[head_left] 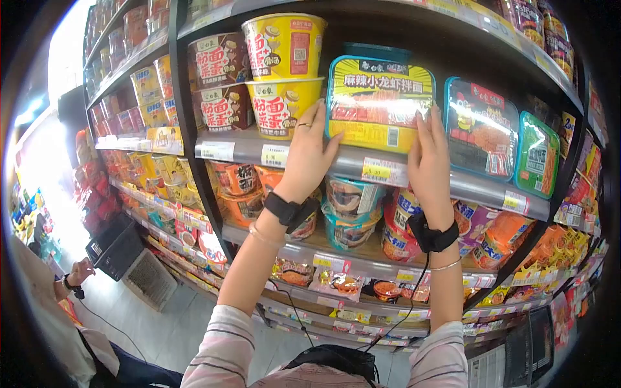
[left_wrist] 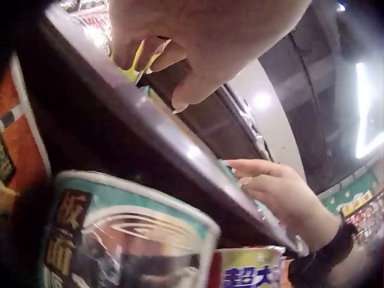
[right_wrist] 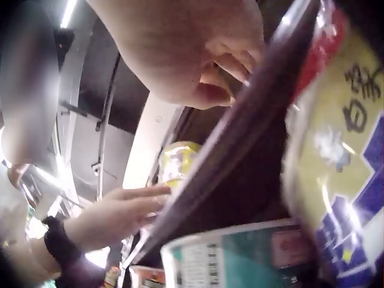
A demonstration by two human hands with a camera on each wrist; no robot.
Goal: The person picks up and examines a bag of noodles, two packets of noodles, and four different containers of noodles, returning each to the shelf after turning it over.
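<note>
A yellow boxed noodle pack with a teal rim stands upright on the shelf, its printed front facing me. My left hand is at its lower left side, fingers fairly straight in front of the yellow noodle cup and thumb towards the pack. On the other side, my right hand rests its extended fingers along the pack's right edge. In the left wrist view, the left thumb stands apart from the fingers above the shelf lip. Right beside the right hand is a teal-rimmed clear noodle pack.
A green-rimmed pack stands farther right, and brown noodle cups are stacked at left. Teal noodle bowls fill part of the shelf below. Another person's hand shows at far left, near a black basket.
</note>
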